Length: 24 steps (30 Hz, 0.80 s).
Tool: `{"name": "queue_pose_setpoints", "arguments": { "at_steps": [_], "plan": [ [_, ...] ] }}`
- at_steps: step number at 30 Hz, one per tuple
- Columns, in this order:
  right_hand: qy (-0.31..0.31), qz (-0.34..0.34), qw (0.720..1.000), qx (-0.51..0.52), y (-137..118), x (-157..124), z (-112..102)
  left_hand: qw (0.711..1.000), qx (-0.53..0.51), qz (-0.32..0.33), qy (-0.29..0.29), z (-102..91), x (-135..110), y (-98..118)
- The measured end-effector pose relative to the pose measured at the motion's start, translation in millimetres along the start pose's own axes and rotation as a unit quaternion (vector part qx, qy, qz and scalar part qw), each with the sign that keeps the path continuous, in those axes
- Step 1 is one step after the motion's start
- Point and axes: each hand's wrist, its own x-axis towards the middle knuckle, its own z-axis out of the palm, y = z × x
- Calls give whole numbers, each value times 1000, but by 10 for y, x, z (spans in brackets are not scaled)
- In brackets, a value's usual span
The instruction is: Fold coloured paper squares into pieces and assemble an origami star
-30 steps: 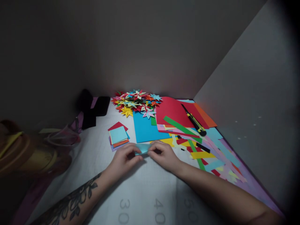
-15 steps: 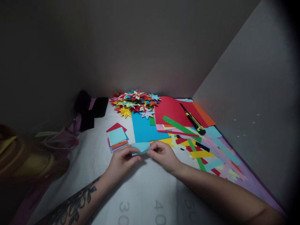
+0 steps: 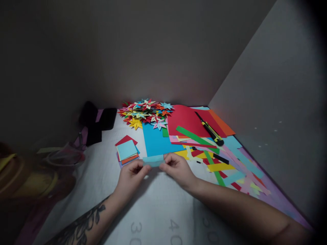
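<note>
Both my hands pinch a small light blue paper piece (image 3: 153,160) just above the white cutting mat (image 3: 153,207). My left hand (image 3: 131,177) grips its left end with closed fingers. Its right end sits between the thumb and fingers of my right hand (image 3: 178,170). The paper is folded into a narrow strip, partly hidden by my fingertips. A small stack of coloured paper squares (image 3: 127,150) lies just beyond my left hand.
A pile of folded paper stars (image 3: 144,114) sits at the back. Blue (image 3: 157,141) and red sheets (image 3: 189,120), coloured strips (image 3: 219,166) and a yellow utility knife (image 3: 209,129) fill the right side. Black objects (image 3: 95,120) and a clear container (image 3: 63,156) stand left. Walls close in behind and right.
The light blue paper has been raised slightly and flattened into a narrower strip between my fingers. Both hands shifted a little away from me.
</note>
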Motion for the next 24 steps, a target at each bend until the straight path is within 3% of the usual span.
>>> {"name": "queue_pose_setpoints", "arguments": {
  "at_steps": [5,12,24],
  "plan": [
    [1,13,1000,2,-46,-1,32,1000,2,4,-2,5,-10,-21],
    [33,11,999,16,-49,-8,48,999,-36,12,37,47,-8,16],
    [68,2,997,21,-46,-37,65,996,-59,-23,66,80,-23,53]
  ]
}}
